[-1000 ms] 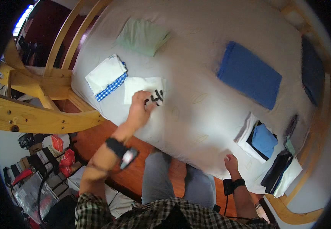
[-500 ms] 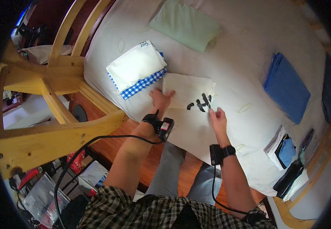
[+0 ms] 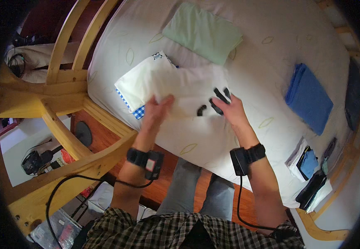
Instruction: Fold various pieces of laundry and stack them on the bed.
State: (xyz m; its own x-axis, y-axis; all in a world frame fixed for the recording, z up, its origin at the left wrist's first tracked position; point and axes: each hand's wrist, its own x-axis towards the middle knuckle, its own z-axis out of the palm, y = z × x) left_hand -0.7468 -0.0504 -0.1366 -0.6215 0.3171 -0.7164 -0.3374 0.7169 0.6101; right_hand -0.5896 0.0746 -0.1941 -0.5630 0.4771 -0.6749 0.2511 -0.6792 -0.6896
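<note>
A white folded cloth with a bold black print is spread between my hands, raised a little from the bed. My left hand, somewhat blurred, grips its left edge. At the near right corner my right hand holds it with the thumb on top beside the black print; the other fingers are partly hidden beneath. The cloth's left part overlaps a stack of folded cloths: a white one with a dark-blue patterned corner lies over a blue-and-white checked one.
On the pale bed lie a folded light-green cloth at the back and a folded blue cloth to the right. Small folded garments sit near the right edge. A wooden frame borders the left side.
Both hands have taken up the white printed cloth and moved it left and away from me, so it now overlaps the stack and hides much of the checked cloth.
</note>
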